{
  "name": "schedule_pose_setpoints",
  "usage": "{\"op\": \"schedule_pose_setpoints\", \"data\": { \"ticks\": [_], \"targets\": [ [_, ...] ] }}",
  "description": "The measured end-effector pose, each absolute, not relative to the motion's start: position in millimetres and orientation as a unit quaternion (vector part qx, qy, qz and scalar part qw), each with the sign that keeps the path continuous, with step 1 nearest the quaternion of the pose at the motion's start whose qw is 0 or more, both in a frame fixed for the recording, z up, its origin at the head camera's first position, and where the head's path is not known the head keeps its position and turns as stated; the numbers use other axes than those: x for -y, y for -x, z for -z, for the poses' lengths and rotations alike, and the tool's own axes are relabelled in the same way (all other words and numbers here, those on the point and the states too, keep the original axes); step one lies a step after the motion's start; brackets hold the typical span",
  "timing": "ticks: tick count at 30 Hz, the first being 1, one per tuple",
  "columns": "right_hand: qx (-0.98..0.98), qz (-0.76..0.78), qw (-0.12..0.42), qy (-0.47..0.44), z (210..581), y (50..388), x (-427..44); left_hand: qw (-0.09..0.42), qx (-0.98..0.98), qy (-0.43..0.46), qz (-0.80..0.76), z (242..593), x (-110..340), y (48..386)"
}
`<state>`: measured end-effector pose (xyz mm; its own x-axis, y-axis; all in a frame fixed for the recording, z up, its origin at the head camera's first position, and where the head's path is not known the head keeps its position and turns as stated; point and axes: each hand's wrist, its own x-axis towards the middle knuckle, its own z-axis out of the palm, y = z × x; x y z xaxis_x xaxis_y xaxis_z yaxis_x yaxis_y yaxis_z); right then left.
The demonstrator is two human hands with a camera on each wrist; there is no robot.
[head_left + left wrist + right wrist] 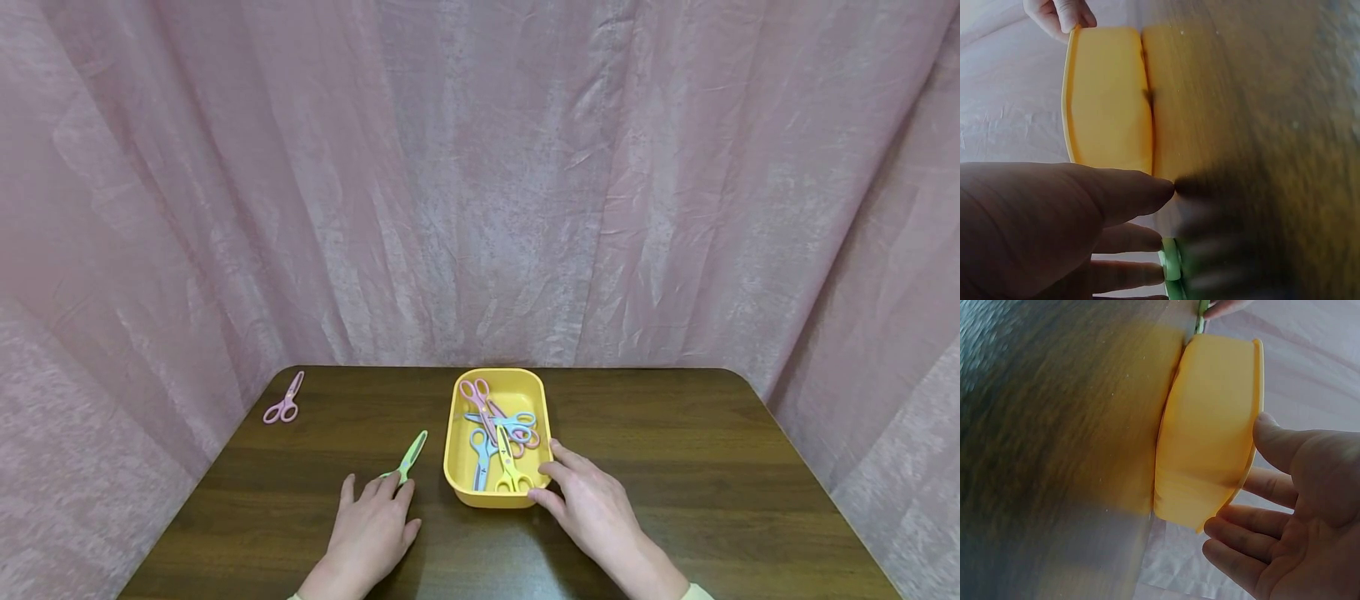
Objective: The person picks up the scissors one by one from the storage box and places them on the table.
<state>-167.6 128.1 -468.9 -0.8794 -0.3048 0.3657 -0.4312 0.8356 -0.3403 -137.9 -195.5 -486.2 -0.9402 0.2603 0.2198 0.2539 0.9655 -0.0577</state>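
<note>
A pair of green scissors (pixel 411 457) lies on the table left of a yellow plastic bin (pixel 498 500). My left hand (pixel 371 527) rests over its handles, fingers extended and fingertips touching them; the hand hides most of the handles. In the left wrist view, the fingertips meet the green handle (pixel 1172 259). My right hand (pixel 600 504) holds the bin by its near right corner, thumb at the front rim and fingers at the right side. Inside the bin lie several scissors: pink ones (pixel 480 400), blue ones (pixel 482 467) and a yellow pair (pixel 507 457).
Another pair of pink scissors (pixel 285 404) lies near the far left corner of the dark wooden table (pixel 675 433). A pinkish curtain (pixel 495 183) hangs behind the table and along its sides.
</note>
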Motion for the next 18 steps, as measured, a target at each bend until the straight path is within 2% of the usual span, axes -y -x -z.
{"op": "schedule_pose_setpoints", "data": {
  "ticks": [18],
  "targets": [
    [0.946, -0.210, 0.151, -0.195, 469.1, 167.7, -128.0, 0.106, 0.986, 0.125, -0.015, 486.4, 195.5, 140.4]
  ]
}}
